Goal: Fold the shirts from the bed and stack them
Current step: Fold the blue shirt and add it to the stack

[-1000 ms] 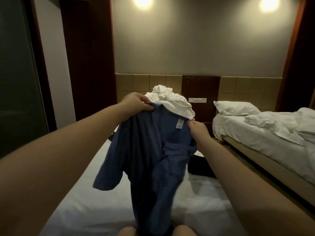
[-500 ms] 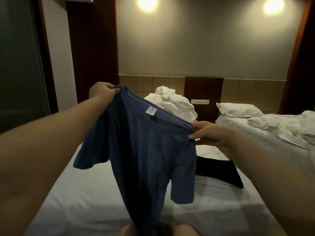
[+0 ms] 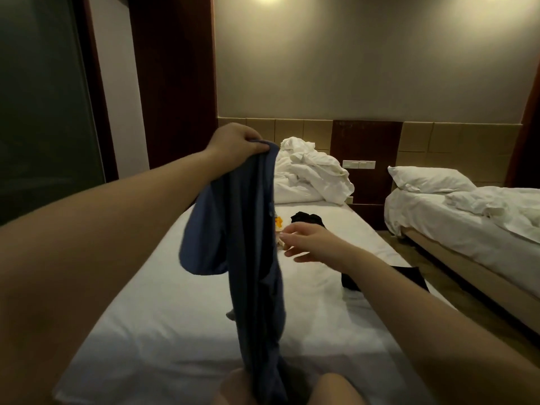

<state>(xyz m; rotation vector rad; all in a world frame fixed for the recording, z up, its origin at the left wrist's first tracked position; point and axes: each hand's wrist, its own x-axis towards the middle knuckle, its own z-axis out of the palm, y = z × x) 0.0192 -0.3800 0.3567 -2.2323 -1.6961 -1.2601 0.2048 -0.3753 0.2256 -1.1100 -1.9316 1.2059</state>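
A blue T-shirt [image 3: 251, 252] hangs in a long bunch over the white bed [image 3: 163, 302]. My left hand [image 3: 233, 141] grips its top edge, raised above the mattress. Just right of the hanging cloth, my right hand [image 3: 309, 241] hovers with fingers spread and holds nothing. A black garment [image 3: 306, 219] lies crumpled further up the bed. Another black garment [image 3: 409, 277] lies flat near the bed's right edge, partly hidden by my right forearm.
A heap of white bedding [image 3: 309, 173] fills the head of the bed. Something small and orange [image 3: 279, 221] peeks out beside the shirt. A second bed [image 3: 467, 229] with a pillow stands to the right across a narrow floor gap. My knees [image 3: 336, 388] show at the bottom.
My right hand has let go of the shirt's shoulder and dropped lower, fingers spread. The shirt, spread between both hands before, now hangs bunched from my left hand alone.
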